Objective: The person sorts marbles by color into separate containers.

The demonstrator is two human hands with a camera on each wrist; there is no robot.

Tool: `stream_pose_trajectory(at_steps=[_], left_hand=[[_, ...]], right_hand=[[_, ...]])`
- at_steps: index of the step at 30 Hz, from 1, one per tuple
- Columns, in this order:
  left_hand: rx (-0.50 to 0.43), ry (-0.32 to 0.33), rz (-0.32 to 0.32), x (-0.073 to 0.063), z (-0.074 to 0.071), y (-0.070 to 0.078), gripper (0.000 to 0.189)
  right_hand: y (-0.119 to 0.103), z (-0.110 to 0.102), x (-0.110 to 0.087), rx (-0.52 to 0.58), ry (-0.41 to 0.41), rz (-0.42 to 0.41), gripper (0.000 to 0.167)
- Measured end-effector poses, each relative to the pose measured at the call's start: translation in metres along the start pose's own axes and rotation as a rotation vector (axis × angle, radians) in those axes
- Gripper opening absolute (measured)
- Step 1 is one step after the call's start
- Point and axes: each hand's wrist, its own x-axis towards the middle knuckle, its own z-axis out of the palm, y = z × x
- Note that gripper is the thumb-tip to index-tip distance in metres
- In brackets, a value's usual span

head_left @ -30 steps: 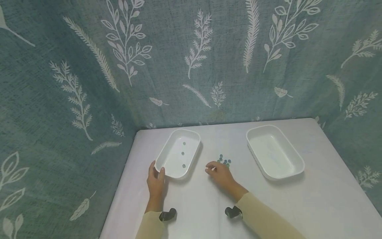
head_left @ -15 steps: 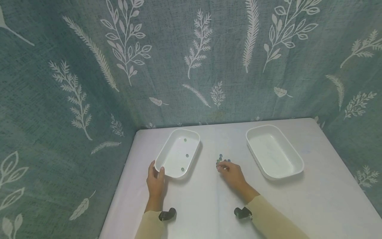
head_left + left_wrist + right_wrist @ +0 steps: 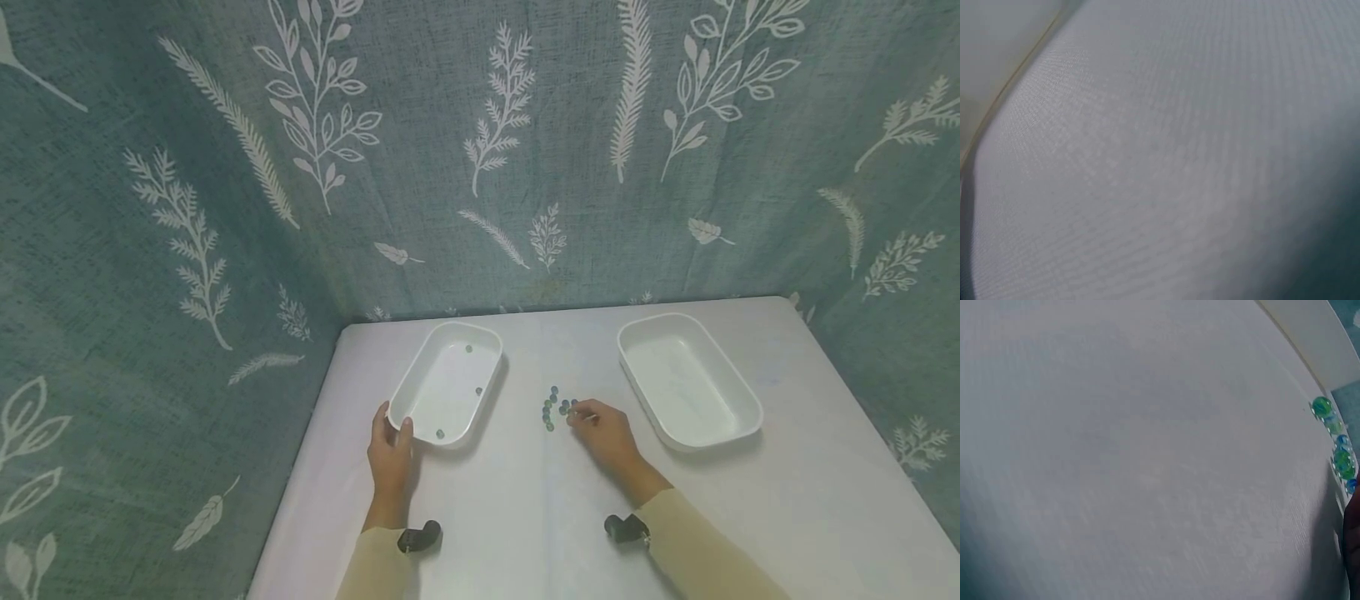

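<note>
Three marbles lie in the left tray (image 3: 420,392), whose near corner the left hand (image 3: 391,454) grips; the right tray (image 3: 738,425) holds none. The right hand (image 3: 606,434) has curled fingers at the marble cluster (image 3: 558,406) mid-surface; whether it pinches one cannot be told. Most sorting seems left.

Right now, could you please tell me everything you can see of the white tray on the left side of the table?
The left tray is a white, smooth, plastic-looking rectangular dish with rounded corners and a raised rim. It sits flat on the white table, angled a little, near the back left. Three small marbles lie apart inside it. The left hand holds its near corner, thumb over the rim.
</note>
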Motion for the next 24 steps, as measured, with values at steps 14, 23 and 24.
stream_pose_trajectory(at_steps=[14,23,24], left_hand=[[-0.014,-0.009,0.001,0.0005,0.0007,-0.001,0.06],[-0.005,0.006,-0.012,0.001,0.0013,0.0002,0.059],[-0.005,0.006,-0.013,0.0012,0.0014,0.0005,0.059]], right_hand=[[-0.0003,0.0021,0.0004,-0.136,-0.032,-0.035,0.029],[-0.0001,0.0053,0.0,-0.2,-0.007,-0.06,0.027],[-0.0003,0.0055,0.0,-0.205,-0.006,-0.06,0.027]])
